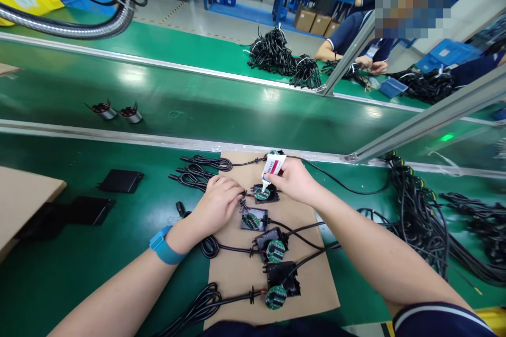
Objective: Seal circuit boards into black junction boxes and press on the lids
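My right hand point(297, 181) grips a small white tube point(273, 167) with red and blue print, its nozzle tilted down onto a round green circuit board point(261, 193) in a black housing. Left of that board, my left hand point(222, 199) is closed with the fingertips at the black cable point(244, 195); the fingers partly hide it. Nearer to me on the cardboard sheet point(233, 279) are more housings with a board point(251, 220), another board point(275, 250) and a front board point(275, 297). Another board sits at the far end, partly behind the tube.
Coiled cables point(203, 300) lie left of the cardboard; a thick cable bundle point(411, 210) lies right. Black flat cases point(120, 181) and a cardboard panel point(27, 195) are at left. Two motor-like parts point(131, 113) sit beyond the rail. A metal post point(430, 116) slants at right; a co-worker's hands point(371, 65) handle cables opposite.
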Demonstrator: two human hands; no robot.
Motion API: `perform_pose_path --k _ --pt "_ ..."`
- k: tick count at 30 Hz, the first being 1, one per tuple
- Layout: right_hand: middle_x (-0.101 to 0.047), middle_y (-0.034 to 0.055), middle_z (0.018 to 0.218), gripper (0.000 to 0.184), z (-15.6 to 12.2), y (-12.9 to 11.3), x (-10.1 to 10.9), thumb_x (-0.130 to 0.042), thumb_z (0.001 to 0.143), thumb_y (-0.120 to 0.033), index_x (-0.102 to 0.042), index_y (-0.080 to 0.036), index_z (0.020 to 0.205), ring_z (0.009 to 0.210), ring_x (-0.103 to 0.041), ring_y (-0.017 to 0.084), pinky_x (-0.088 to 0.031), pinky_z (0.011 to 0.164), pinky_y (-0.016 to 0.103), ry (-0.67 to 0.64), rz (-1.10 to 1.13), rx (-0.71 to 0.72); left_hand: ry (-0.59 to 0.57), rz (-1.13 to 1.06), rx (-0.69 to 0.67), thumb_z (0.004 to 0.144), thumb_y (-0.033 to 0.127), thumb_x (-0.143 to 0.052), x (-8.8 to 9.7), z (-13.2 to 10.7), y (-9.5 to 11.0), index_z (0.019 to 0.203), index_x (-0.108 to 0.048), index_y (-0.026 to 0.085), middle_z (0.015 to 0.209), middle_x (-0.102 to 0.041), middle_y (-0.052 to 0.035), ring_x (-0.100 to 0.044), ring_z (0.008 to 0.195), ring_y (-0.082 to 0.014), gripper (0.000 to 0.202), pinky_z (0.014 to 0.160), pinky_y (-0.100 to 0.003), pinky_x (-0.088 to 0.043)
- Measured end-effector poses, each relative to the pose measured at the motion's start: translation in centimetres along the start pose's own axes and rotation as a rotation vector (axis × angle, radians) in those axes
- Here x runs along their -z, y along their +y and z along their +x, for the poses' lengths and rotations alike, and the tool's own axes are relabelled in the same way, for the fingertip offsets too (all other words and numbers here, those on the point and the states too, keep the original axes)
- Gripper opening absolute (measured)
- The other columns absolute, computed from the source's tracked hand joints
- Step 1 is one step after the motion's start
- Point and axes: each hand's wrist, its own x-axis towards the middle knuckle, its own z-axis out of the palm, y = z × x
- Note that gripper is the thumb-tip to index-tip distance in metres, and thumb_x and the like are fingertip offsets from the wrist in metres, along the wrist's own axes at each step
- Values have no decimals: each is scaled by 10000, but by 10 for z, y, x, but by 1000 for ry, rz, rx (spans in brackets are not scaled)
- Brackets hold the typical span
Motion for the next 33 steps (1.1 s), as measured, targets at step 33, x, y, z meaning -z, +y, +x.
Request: perform_pose_path --k 33 --pt "-723 43 774 149 -4 -11 -15 -671 836 -173 -693 -168 689 709 -647 188 -483 681 302 54 36 41 3 0 13 992 203 -493 -2 -1 -2 1098 -694 214 1042 -718 -67 -604 1040 -233 228 1069 -477 -372"
